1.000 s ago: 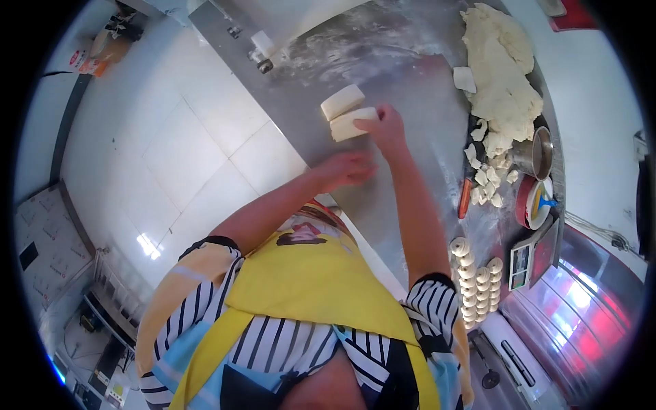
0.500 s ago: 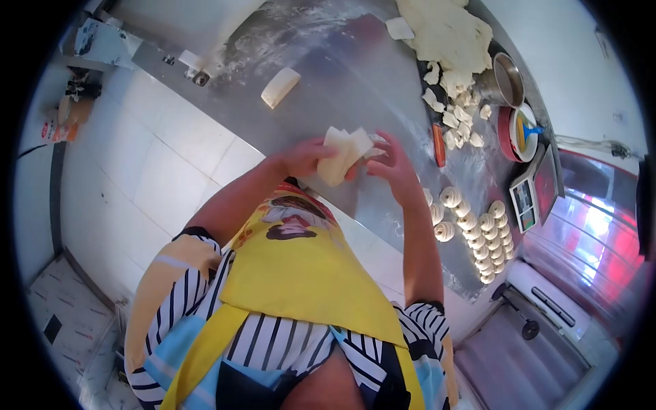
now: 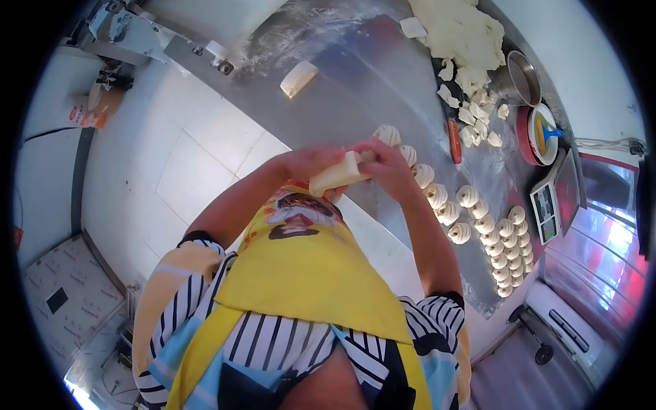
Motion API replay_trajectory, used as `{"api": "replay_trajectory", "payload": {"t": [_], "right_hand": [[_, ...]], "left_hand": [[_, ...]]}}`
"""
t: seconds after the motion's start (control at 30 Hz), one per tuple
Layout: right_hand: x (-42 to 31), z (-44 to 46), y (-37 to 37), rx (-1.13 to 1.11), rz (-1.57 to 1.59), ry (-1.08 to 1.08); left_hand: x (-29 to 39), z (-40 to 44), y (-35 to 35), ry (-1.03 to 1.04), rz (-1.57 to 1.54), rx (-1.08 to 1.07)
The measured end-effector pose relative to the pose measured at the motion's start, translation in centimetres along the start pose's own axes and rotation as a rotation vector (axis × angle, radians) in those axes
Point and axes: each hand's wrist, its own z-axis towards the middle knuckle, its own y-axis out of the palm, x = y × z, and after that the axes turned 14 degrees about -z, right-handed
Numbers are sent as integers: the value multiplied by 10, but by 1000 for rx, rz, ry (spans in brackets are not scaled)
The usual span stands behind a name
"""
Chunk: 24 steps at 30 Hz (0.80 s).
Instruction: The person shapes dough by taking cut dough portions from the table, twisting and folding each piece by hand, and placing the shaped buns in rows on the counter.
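Both hands hold one pale piece of dough (image 3: 335,176) at the table's front edge, above the yellow apron. My left hand (image 3: 311,162) is closed round its upper left side. At the right end of the piece, my right hand (image 3: 384,164) has its fingers pressed together on the dough. A second dough block (image 3: 298,79) lies alone on the metal table (image 3: 355,89), farther back. Just beyond my right hand are coiled dough rolls (image 3: 424,175), with several more rows (image 3: 502,239) to the right.
A large dough mass (image 3: 461,34) and torn dough scraps (image 3: 475,113) lie at the back right. Near them are an orange-handled tool (image 3: 454,141), a metal pot (image 3: 523,78), a bowl with a blue-handled brush (image 3: 544,134) and a scale (image 3: 547,213).
One of the two blocks has been lifted off the table and brought towards the apron. My right hand has closed on its end. The view has shifted, showing more coiled rolls.
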Motion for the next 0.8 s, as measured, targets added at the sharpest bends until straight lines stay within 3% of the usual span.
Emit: {"api": "replay_trajectory", "payload": {"t": [0.1, 0.2, 0.23, 0.3, 0.37, 0.5, 0.57, 0.6, 0.67, 0.7, 0.73, 0.77, 0.8], "right_hand": [[19, -3, -6, 55, 111, 131], [3, -14, 4, 84, 38, -83], [-6, -13, 8, 167, -186, -188], [-22, -5, 8, 321, -654, -398], [-19, 4, 3, 267, -772, -412], [-27, 13, 2, 153, -891, -343], [-25, 20, -5, 180, -798, -336], [-20, 25, -8, 191, -750, -332], [49, 41, -41, 502, -772, -178], [101, 53, -101, 588, -1080, -284], [87, 53, -132, 530, -356, 36], [72, 53, -163, 724, 420, 282], [75, 59, -189, 775, 365, 154]], "left_hand": [[3, 7, -3, -17, 13, 43], [10, 12, -9, -8, -59, 123], [9, 11, -10, -7, -105, 159], [13, 13, -22, -60, -228, 26], [22, 14, -28, -92, -270, -31], [40, 6, -35, -172, -99, -33], [41, 12, -47, -185, -53, -105], [41, 10, -57, -80, 251, -182], [44, 3, -77, 151, 854, -324], [56, 2, -66, 120, 566, -368], [68, 1, -54, 80, 278, -412], [62, 7, -49, 69, 10, -298], [55, 13, -47, 52, -259, -178]]}}
